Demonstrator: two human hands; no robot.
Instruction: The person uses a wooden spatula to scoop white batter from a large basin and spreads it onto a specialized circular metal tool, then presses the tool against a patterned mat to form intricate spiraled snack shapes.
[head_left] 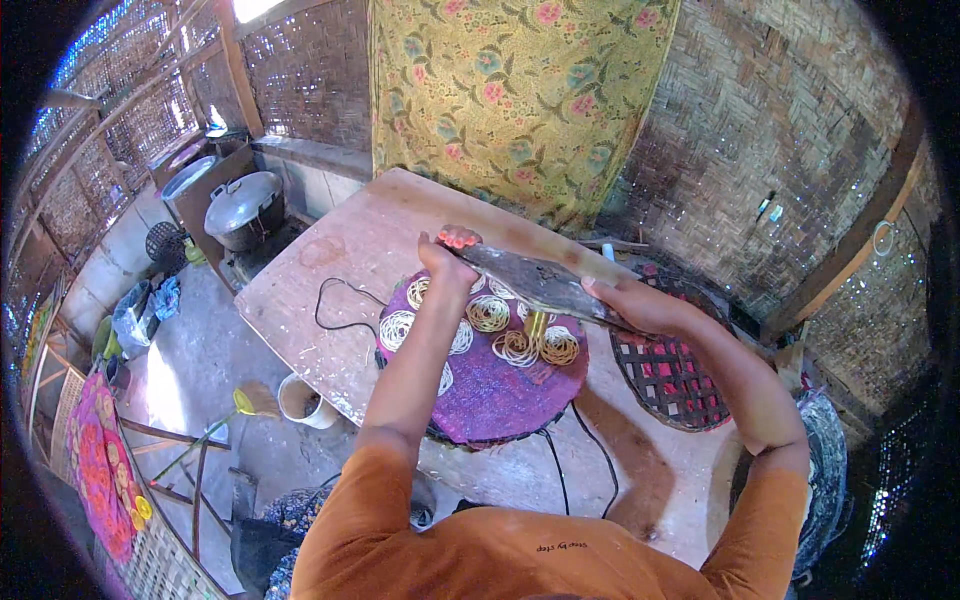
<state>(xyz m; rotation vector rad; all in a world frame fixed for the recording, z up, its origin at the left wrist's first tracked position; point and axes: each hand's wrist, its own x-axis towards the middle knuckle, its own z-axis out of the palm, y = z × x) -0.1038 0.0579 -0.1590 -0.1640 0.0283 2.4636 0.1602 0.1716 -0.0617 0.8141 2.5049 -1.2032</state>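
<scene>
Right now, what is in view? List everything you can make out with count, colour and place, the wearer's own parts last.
Board: one, grey-brown, between both hands
Tube: one, gold-coloured, below the board
Strand coils: about ten, cream and tan, on the round mat
Round mat: one, purple, on the table
Table: one, pale brown, centre
Cords: at least two, black, beside the mat
Lattice tray: one, dark, right of the mat
Lidded pot: one, silver-grey, upper left
Bucket: one, white, left of the table
Floral cloth: one, yellow, behind the table
Left hand: one, bare, gripping the board's left end
Right hand: one, bare, gripping its right end
Sleeves: two, orange, bottom
</scene>
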